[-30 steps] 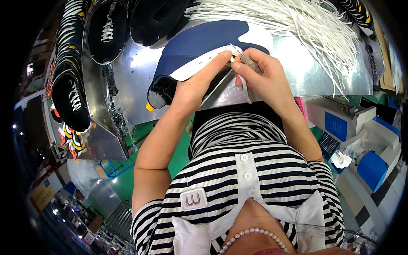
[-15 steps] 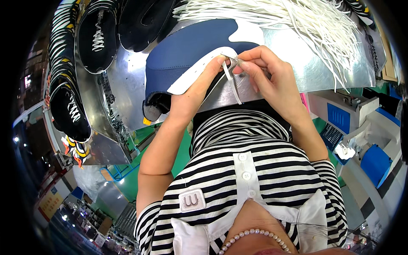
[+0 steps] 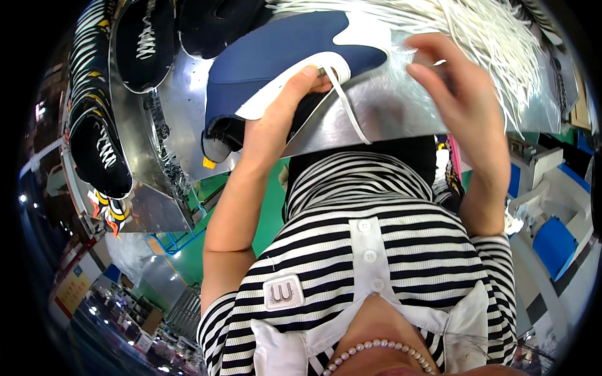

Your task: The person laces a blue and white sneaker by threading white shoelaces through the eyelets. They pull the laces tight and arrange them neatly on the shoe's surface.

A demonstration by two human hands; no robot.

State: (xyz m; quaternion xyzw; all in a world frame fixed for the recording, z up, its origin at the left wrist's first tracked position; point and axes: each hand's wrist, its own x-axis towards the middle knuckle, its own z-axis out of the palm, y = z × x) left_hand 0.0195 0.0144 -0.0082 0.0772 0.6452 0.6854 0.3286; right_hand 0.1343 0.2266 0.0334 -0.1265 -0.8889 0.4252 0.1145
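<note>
A navy and white shoe upper (image 3: pixel 276 53) lies on the metal table in front of me, its white eyelet strip (image 3: pixel 276 94) turned toward me. My left hand (image 3: pixel 279 119) grips this strip, thumb on top and fingers tucked beneath. From an eyelet near the strip's right end, a white shoelace (image 3: pixel 347 103) hangs down past the table's front edge. My right hand (image 3: pixel 467 94) is up to the right, off the upper, with thumb and fingers apart and slightly blurred. It is nearest to a pile of loose white laces (image 3: pixel 501 50).
Black shoe uppers with white lacing (image 3: pixel 147 47) stand at the left of the metal table (image 3: pixel 401 113). A row of striped uppers (image 3: pixel 94 75) runs along the far left. Grey equipment with a blue panel (image 3: pixel 554 247) stands on the right.
My right hand has let go near the eyelet and moved right, toward the lace pile. The upper has shifted slightly up and left with my left hand still on it.
</note>
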